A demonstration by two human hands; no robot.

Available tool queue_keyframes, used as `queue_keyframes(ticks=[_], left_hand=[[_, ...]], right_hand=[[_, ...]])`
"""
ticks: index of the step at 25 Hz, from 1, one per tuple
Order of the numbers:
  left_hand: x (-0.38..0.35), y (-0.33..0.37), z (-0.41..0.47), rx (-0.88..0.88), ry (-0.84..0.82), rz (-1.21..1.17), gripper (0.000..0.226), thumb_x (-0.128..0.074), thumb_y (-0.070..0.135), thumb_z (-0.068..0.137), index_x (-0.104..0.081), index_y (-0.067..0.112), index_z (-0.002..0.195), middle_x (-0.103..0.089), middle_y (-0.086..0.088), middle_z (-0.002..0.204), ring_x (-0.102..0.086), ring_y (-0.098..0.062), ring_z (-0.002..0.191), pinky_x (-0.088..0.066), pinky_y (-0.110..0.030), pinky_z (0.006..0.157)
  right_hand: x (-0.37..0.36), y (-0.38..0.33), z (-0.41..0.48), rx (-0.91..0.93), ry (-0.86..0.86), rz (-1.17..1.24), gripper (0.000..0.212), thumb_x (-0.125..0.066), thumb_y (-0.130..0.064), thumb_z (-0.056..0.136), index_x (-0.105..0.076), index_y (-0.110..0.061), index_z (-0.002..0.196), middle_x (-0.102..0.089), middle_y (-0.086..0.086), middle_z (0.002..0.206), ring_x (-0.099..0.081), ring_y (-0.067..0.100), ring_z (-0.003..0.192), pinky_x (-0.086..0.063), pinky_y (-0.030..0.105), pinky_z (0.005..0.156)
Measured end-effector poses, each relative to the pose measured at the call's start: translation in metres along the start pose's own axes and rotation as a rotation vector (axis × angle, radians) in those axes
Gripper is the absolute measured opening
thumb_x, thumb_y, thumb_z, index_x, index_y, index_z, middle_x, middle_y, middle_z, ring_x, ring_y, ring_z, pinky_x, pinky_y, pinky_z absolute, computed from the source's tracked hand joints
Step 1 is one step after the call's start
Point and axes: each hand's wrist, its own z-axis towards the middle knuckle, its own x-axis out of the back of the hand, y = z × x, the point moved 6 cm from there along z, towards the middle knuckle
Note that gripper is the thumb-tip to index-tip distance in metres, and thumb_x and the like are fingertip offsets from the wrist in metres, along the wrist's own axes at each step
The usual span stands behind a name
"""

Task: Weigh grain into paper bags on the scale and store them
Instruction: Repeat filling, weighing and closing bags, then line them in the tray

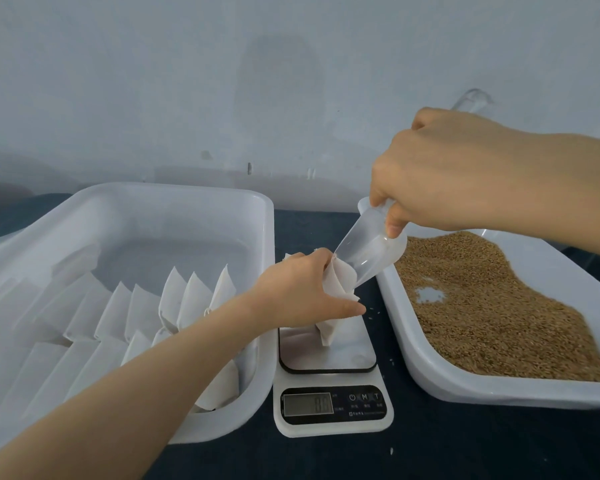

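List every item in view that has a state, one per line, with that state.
Left hand: gripping the bag's mouth.
Right hand: holding the scoop, tilted down.
Bag: standing on the scale, held open.
Scoop: clear, mouth at the bag opening, looks empty.
Scale: switched on, digits unreadable.
Grain tray: part full, a bare patch showing.
Left tray: holds rows of white bags.

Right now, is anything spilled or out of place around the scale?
Yes, a little. A few loose grains lie on the dark table between the scale and the grain tray, with one more in front of the scale. Nothing else stands out.
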Motion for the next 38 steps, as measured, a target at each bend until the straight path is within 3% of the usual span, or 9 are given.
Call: queue_keyframes(ticks=[7, 12, 16, 18, 20, 23, 25, 28, 38], left_hand=[[0.001, 0.000, 0.000, 0.003, 0.015, -0.017, 0.050, -0.064, 0.060, 0.076, -0.048, 0.028, 0.112, -0.059, 0.007, 0.105, -0.056, -0.017, 0.093, -0.047, -0.032, 0.079], [0.003, 0.001, -0.002, 0.002, 0.035, 0.013, 0.050, -0.063, 0.058, 0.078, -0.047, 0.029, 0.115, -0.057, 0.007, 0.101, -0.052, -0.016, 0.089, -0.037, -0.027, 0.069], [0.003, 0.002, -0.003, -0.004, 0.043, 0.006, 0.052, -0.063, 0.058, 0.078, -0.047, 0.029, 0.118, -0.058, 0.008, 0.103, -0.053, -0.015, 0.089, -0.038, -0.027, 0.069], [0.003, 0.001, -0.002, -0.002, 0.042, -0.006, 0.052, -0.063, 0.058, 0.078, -0.047, 0.030, 0.120, -0.058, 0.008, 0.104, -0.053, -0.015, 0.090, -0.039, -0.026, 0.070], [0.003, 0.001, -0.002, -0.006, 0.039, -0.008, 0.052, -0.063, 0.058, 0.077, -0.047, 0.031, 0.119, -0.057, 0.010, 0.101, -0.052, -0.012, 0.087, -0.039, -0.024, 0.066], [0.003, 0.001, -0.003, -0.017, 0.042, -0.001, 0.052, -0.062, 0.059, 0.077, -0.047, 0.031, 0.118, -0.056, 0.013, 0.096, -0.052, -0.008, 0.083, -0.036, -0.018, 0.061], [0.003, 0.001, -0.003, -0.016, 0.045, -0.003, 0.052, -0.062, 0.060, 0.076, -0.047, 0.032, 0.118, -0.056, 0.015, 0.095, -0.052, -0.007, 0.082, -0.036, -0.018, 0.060], [0.003, 0.000, -0.002, -0.012, 0.051, 0.007, 0.054, -0.061, 0.061, 0.076, -0.047, 0.032, 0.119, -0.055, 0.016, 0.096, -0.053, -0.006, 0.082, -0.036, -0.017, 0.060], [0.002, -0.002, -0.003, -0.005, 0.036, 0.005, 0.054, -0.061, 0.064, 0.075, -0.047, 0.033, 0.117, -0.055, 0.017, 0.096, -0.054, -0.005, 0.083, -0.037, -0.018, 0.063]], right_hand=[[-0.010, 0.024, -0.010, -0.123, 0.009, 0.252, 0.039, -0.050, -0.069, 0.056, -0.058, -0.045, 0.086, -0.055, -0.009, 0.066, -0.058, 0.028, 0.066, -0.050, 0.040, 0.065], [-0.004, 0.058, -0.058, -0.315, 0.264, 0.387, 0.061, -0.038, -0.085, 0.058, -0.059, -0.042, 0.095, -0.065, -0.016, 0.072, -0.056, 0.020, 0.062, -0.046, 0.033, 0.062], [-0.090, 0.084, -0.115, -0.549, 0.169, 0.620, 0.075, -0.028, -0.097, 0.053, -0.047, -0.044, 0.102, -0.055, -0.023, 0.075, -0.061, 0.020, 0.071, -0.053, 0.050, 0.071], [-0.144, 0.079, -0.136, -0.611, 0.025, 0.665, 0.068, -0.025, -0.098, 0.050, -0.045, -0.052, 0.096, -0.057, -0.021, 0.078, -0.062, 0.021, 0.073, -0.054, 0.050, 0.070], [-0.192, 0.066, -0.153, -0.637, -0.110, 0.646, 0.072, -0.018, -0.098, 0.052, -0.042, -0.054, 0.103, -0.044, -0.030, 0.076, -0.060, 0.017, 0.071, -0.055, 0.045, 0.063], [-0.227, 0.041, -0.167, -0.621, -0.180, 0.655, 0.070, -0.021, -0.090, 0.061, -0.034, -0.058, 0.121, -0.037, -0.029, 0.077, -0.053, 0.007, 0.065, -0.052, 0.034, 0.050], [-0.229, 0.023, -0.168, -0.610, -0.212, 0.704, 0.072, -0.047, -0.079, 0.063, -0.032, -0.057, 0.130, -0.039, -0.026, 0.077, -0.049, 0.002, 0.063, -0.045, 0.026, 0.044], [-0.229, 0.009, -0.162, -0.602, -0.188, 0.735, 0.076, -0.084, -0.036, 0.062, -0.052, -0.034, 0.131, -0.037, -0.022, 0.074, -0.042, -0.001, 0.059, -0.026, 0.016, 0.044], [-0.244, 0.004, -0.146, -0.600, -0.203, 0.743, 0.073, -0.078, -0.020, 0.074, -0.045, -0.033, 0.137, -0.035, -0.011, 0.081, -0.042, 0.006, 0.065, -0.032, 0.019, 0.053]])
